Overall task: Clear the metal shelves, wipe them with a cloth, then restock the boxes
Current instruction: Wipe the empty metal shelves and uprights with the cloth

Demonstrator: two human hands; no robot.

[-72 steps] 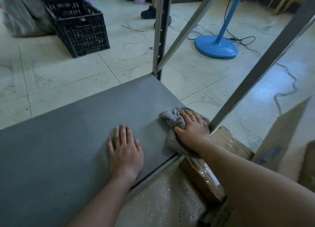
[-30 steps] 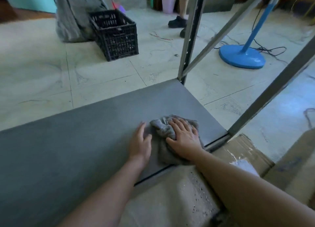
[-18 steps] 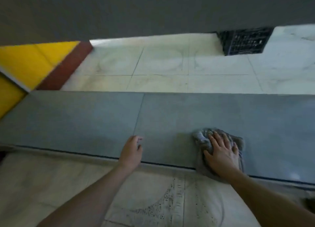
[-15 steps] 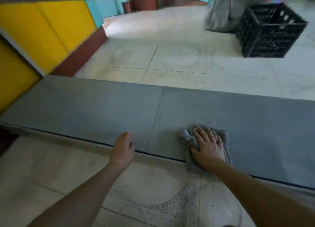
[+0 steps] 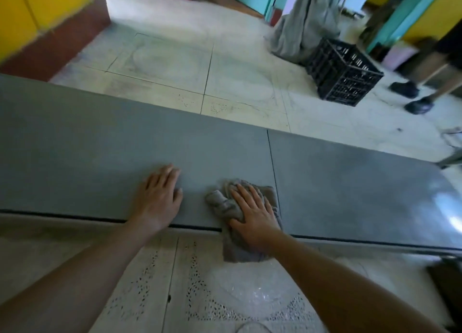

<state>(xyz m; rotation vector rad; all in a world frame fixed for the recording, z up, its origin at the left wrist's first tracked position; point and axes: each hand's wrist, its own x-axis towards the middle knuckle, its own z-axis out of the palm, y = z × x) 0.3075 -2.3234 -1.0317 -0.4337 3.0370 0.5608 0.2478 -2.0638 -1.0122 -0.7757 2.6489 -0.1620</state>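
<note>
There is just the one camera, worn on the person's head. It looks forward and steeply down across the shelf (image 5: 100, 157) from its near edge, close enough that both forearms fill the bottom. Beyond the shelf it takes in floor (image 5: 175, 58) and a crate (image 5: 342, 75).

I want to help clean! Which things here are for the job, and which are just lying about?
For the job: cloth, shelf, right hand pressing the cloth, left hand flat on the shelf.
Lying about: black crate, grey sheet.
</note>
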